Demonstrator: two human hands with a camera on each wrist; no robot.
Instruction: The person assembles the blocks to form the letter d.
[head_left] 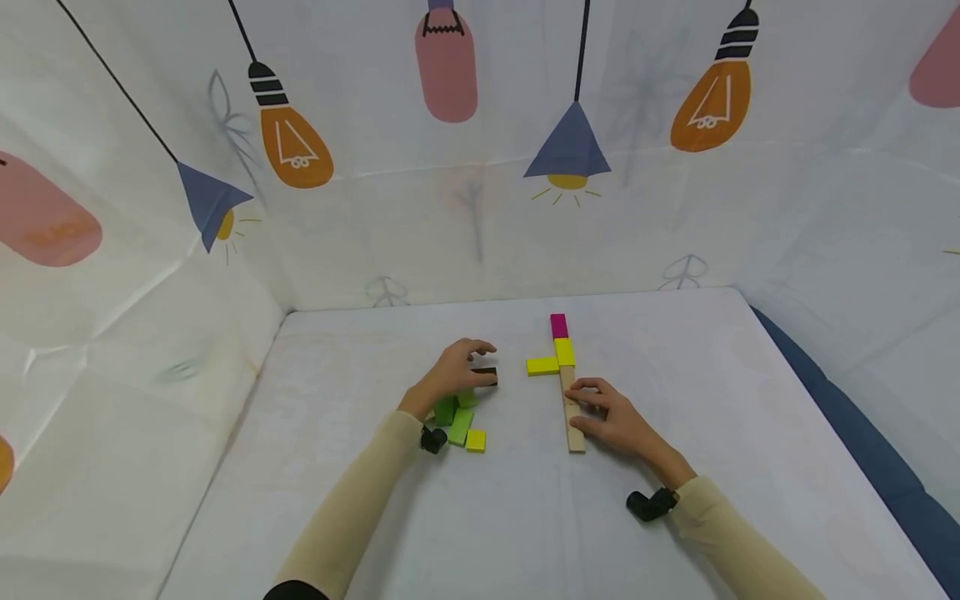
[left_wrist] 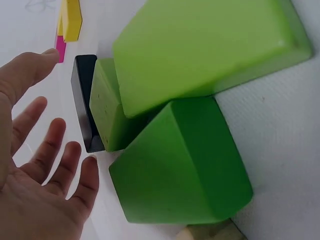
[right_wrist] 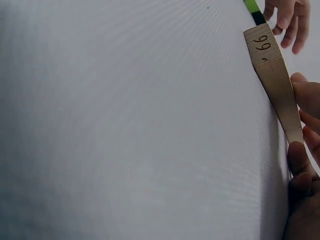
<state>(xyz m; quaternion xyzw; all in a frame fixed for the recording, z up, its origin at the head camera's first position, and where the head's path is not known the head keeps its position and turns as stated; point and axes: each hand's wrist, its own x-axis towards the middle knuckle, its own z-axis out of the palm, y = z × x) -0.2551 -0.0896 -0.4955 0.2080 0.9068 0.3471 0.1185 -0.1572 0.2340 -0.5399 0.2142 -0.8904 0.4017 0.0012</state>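
Note:
In the head view my left hand [head_left: 453, 367] is over a small heap of blocks, its thumb beside a black block [head_left: 483, 377]. The left wrist view shows the left fingers spread and nothing between them, with the black block [left_wrist: 86, 102], a dark green block [left_wrist: 180, 170] and a light green block [left_wrist: 200, 50] close by. My right hand [head_left: 618, 421] holds a plain wooden block [head_left: 575, 437] with thumb and fingertips, at the near part of a flat row. Above the wood come a yellow block [head_left: 565, 352] and a magenta block [head_left: 558, 326].
Another yellow block [head_left: 542, 367] sticks out leftward from the row. A small yellow block [head_left: 476, 441] lies at the heap's near side, beside a light green block [head_left: 461, 426]. White cloth [head_left: 510, 517] covers the table, and a lamp-printed sheet [head_left: 480, 225] hangs behind it.

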